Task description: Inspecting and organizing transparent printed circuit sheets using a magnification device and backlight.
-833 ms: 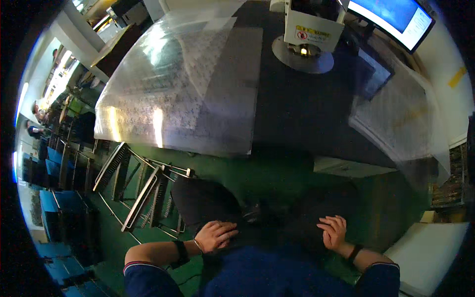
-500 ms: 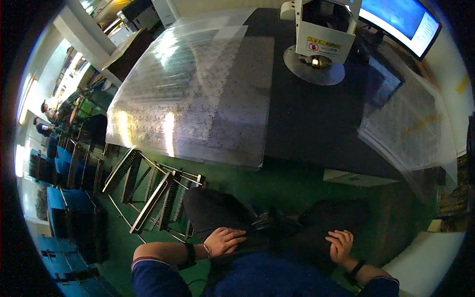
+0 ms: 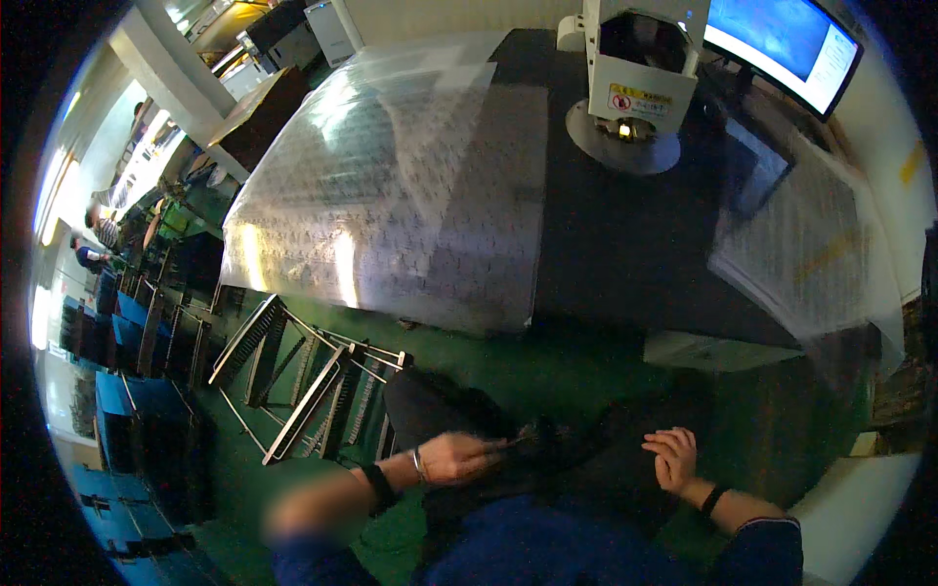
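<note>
My left hand (image 3: 457, 457) is over my lap beside the left thigh, its fingers stretched inward and a little blurred. No held thing shows in it. My right hand (image 3: 672, 457) rests on the right thigh, fingers loosely bent and apart, holding nothing. Black wristbands circle both wrists, and a light bracelet sits by the left hand. In front, large clear printed sheets (image 3: 391, 215) lie on a dark tabletop (image 3: 625, 244) and hang over its near edge. Neither hand touches them.
Metal slotted racks (image 3: 308, 381) stand on the green floor to the left. A white machine (image 3: 640, 83) with a lit round base and a monitor (image 3: 787, 44) are at the back right. More clear sheets (image 3: 811, 244) drape over the right side. Blue bins (image 3: 147, 396) line the far left.
My left hand has shifted right and slightly forward from the thigh toward the middle of my lap. My right hand has moved up slightly. The view has shifted a little.
</note>
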The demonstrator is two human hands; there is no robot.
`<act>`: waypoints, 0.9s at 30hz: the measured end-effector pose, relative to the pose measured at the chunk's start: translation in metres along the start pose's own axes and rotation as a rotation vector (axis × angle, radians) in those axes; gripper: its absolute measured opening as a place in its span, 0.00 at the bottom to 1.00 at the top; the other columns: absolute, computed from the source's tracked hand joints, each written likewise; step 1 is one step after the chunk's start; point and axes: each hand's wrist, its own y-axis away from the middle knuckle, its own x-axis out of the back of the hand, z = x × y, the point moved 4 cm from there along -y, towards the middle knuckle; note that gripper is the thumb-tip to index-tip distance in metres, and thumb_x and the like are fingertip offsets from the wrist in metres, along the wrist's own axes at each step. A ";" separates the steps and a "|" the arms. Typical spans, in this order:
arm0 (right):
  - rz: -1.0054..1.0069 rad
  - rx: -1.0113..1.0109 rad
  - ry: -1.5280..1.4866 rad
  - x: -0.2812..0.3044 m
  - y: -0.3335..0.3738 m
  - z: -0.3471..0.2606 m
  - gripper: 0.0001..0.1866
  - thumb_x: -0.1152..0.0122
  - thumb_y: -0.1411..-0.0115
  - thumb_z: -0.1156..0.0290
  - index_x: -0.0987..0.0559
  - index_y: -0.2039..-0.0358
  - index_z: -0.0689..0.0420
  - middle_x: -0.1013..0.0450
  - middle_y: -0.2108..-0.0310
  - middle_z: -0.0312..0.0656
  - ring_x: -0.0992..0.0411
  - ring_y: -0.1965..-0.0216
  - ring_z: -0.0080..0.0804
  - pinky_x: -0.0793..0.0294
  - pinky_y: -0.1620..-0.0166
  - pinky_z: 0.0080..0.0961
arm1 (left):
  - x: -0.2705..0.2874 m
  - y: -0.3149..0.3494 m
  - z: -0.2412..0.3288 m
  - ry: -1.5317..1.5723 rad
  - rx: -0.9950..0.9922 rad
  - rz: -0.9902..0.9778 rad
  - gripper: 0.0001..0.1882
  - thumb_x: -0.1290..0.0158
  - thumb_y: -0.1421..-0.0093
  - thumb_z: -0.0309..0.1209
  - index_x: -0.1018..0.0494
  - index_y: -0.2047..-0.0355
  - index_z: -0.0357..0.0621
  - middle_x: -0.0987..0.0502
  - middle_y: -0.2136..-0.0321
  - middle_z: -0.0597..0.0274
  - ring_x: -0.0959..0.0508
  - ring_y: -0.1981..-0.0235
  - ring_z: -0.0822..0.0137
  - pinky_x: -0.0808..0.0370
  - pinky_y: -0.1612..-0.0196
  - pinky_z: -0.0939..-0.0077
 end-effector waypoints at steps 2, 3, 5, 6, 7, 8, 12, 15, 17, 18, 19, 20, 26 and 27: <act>-0.041 -0.010 0.011 0.000 0.002 0.001 0.12 0.55 0.48 0.67 0.25 0.66 0.53 0.31 0.59 0.35 0.36 0.57 0.35 0.42 0.53 0.39 | 0.064 -0.043 -0.001 -0.061 -0.002 0.157 0.18 0.48 0.52 0.30 0.31 0.58 0.42 0.29 0.60 0.55 0.27 0.69 0.61 0.29 0.71 0.70; -0.038 -0.011 0.019 0.002 0.005 0.001 0.12 0.55 0.48 0.67 0.25 0.66 0.53 0.31 0.59 0.35 0.36 0.57 0.35 0.42 0.53 0.39 | 0.096 -0.060 0.002 -0.123 0.026 0.283 0.18 0.47 0.53 0.31 0.30 0.60 0.42 0.29 0.63 0.57 0.27 0.71 0.61 0.30 0.72 0.70; -0.023 -0.007 0.047 0.002 0.008 0.001 0.11 0.55 0.48 0.68 0.25 0.66 0.52 0.31 0.59 0.34 0.36 0.57 0.35 0.42 0.53 0.38 | 0.158 -0.092 0.017 -0.302 0.058 0.587 0.17 0.42 0.56 0.30 0.27 0.64 0.42 0.28 0.71 0.60 0.28 0.76 0.62 0.31 0.75 0.70; -0.008 -0.001 0.044 0.000 0.011 0.002 0.11 0.55 0.48 0.68 0.25 0.66 0.52 0.31 0.59 0.34 0.36 0.57 0.35 0.42 0.53 0.38 | 0.172 -0.106 0.023 -0.316 0.050 0.583 0.17 0.42 0.56 0.30 0.27 0.64 0.42 0.28 0.71 0.60 0.28 0.76 0.62 0.31 0.75 0.70; 0.010 0.010 0.032 -0.001 0.012 0.003 0.11 0.55 0.48 0.68 0.25 0.66 0.52 0.31 0.59 0.34 0.36 0.57 0.35 0.42 0.53 0.38 | 0.186 -0.115 0.025 -0.339 0.138 0.637 0.19 0.39 0.59 0.31 0.27 0.64 0.43 0.29 0.72 0.61 0.29 0.76 0.62 0.31 0.74 0.71; 0.028 0.018 0.021 -0.002 0.014 0.005 0.11 0.55 0.48 0.68 0.25 0.67 0.52 0.30 0.59 0.34 0.35 0.57 0.35 0.42 0.52 0.38 | 0.195 -0.121 0.026 -0.359 0.223 0.691 0.21 0.37 0.62 0.32 0.27 0.65 0.44 0.30 0.73 0.61 0.30 0.76 0.63 0.32 0.74 0.72; 0.071 -0.005 0.015 -0.003 0.021 0.005 0.11 0.56 0.48 0.68 0.25 0.68 0.52 0.30 0.60 0.35 0.35 0.58 0.35 0.41 0.53 0.38 | 0.193 -0.133 0.018 -0.407 0.322 0.602 0.21 0.37 0.63 0.35 0.27 0.66 0.45 0.31 0.72 0.60 0.30 0.72 0.61 0.32 0.70 0.72; 0.134 -0.043 -0.003 0.000 0.029 0.001 0.11 0.56 0.48 0.68 0.25 0.69 0.53 0.29 0.62 0.35 0.34 0.59 0.35 0.41 0.54 0.39 | 0.180 -0.138 0.011 -0.330 0.354 0.538 0.19 0.38 0.62 0.33 0.28 0.68 0.43 0.35 0.72 0.60 0.33 0.69 0.60 0.33 0.68 0.71; 0.154 -0.061 0.004 0.002 0.030 0.002 0.11 0.56 0.48 0.69 0.25 0.69 0.53 0.29 0.62 0.35 0.34 0.59 0.35 0.40 0.54 0.38 | 0.175 -0.142 0.007 -0.320 0.398 0.547 0.18 0.38 0.62 0.33 0.30 0.69 0.43 0.35 0.73 0.60 0.33 0.68 0.59 0.33 0.67 0.70; 0.158 -0.061 0.002 0.001 0.032 0.003 0.11 0.56 0.48 0.69 0.25 0.69 0.53 0.29 0.62 0.35 0.34 0.59 0.35 0.40 0.54 0.38 | 0.174 -0.143 0.007 -0.323 0.396 0.545 0.18 0.38 0.62 0.33 0.30 0.69 0.43 0.35 0.73 0.60 0.33 0.68 0.59 0.33 0.67 0.70; 0.151 -0.050 0.022 0.001 0.034 0.004 0.11 0.56 0.49 0.69 0.25 0.69 0.53 0.29 0.62 0.35 0.34 0.60 0.36 0.39 0.54 0.38 | 0.173 -0.143 0.007 -0.325 0.411 0.545 0.18 0.39 0.62 0.32 0.30 0.70 0.43 0.35 0.72 0.60 0.33 0.68 0.59 0.33 0.67 0.70; 0.143 -0.038 0.041 0.001 0.034 0.004 0.11 0.56 0.49 0.70 0.25 0.68 0.53 0.29 0.62 0.35 0.34 0.60 0.36 0.39 0.54 0.38 | 0.173 -0.142 0.006 -0.328 0.426 0.545 0.17 0.39 0.62 0.32 0.30 0.71 0.43 0.35 0.72 0.60 0.33 0.68 0.59 0.33 0.67 0.70; 0.121 -0.032 -0.007 0.004 0.025 0.006 0.11 0.56 0.49 0.71 0.25 0.68 0.53 0.29 0.62 0.35 0.34 0.60 0.36 0.40 0.53 0.38 | 0.170 -0.147 0.004 -0.319 0.419 0.570 0.13 0.40 0.60 0.30 0.30 0.73 0.43 0.35 0.73 0.59 0.32 0.68 0.59 0.32 0.67 0.69; 0.122 -0.028 -0.005 0.005 0.025 0.008 0.11 0.56 0.49 0.71 0.25 0.68 0.53 0.29 0.62 0.35 0.34 0.60 0.36 0.40 0.53 0.38 | 0.170 -0.149 0.005 -0.321 0.419 0.574 0.13 0.40 0.60 0.30 0.30 0.73 0.43 0.35 0.73 0.59 0.32 0.68 0.59 0.32 0.67 0.69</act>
